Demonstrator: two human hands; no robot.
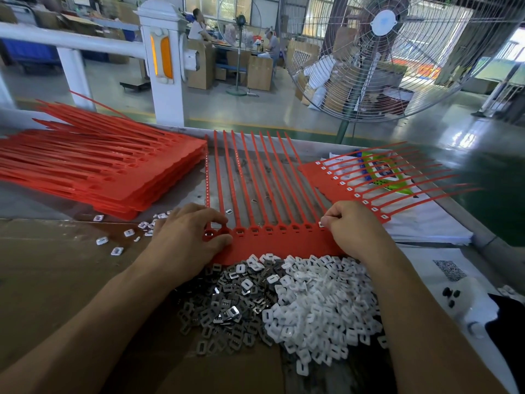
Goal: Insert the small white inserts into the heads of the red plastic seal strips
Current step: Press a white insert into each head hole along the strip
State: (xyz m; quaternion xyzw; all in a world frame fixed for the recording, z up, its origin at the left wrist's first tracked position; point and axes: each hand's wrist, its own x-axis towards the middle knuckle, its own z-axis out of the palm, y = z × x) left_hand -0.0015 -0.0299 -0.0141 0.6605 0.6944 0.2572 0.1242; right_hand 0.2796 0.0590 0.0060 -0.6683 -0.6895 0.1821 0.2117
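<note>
Red seal strips (264, 194), joined in a comb-like sheet, lie flat on the tabletop (51, 268) with their heads toward the person. The left hand (187, 234) curls its fingers and thumb onto the leftmost heads, pinning them. The right hand (352, 223) pinches a white insert (322, 224) at the rightmost head. A heap of white inserts (321, 297) and grey metal clips (227, 305) lies just below the sheet.

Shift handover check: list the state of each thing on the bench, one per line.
Seal sheet in hand: flat, most heads empty.
Left hand: pinches the sheet's left end.
Right hand: fingers press an insert into the rightmost head.
Right-side sheet: heads filled.
Red stack: untouched.
</note>
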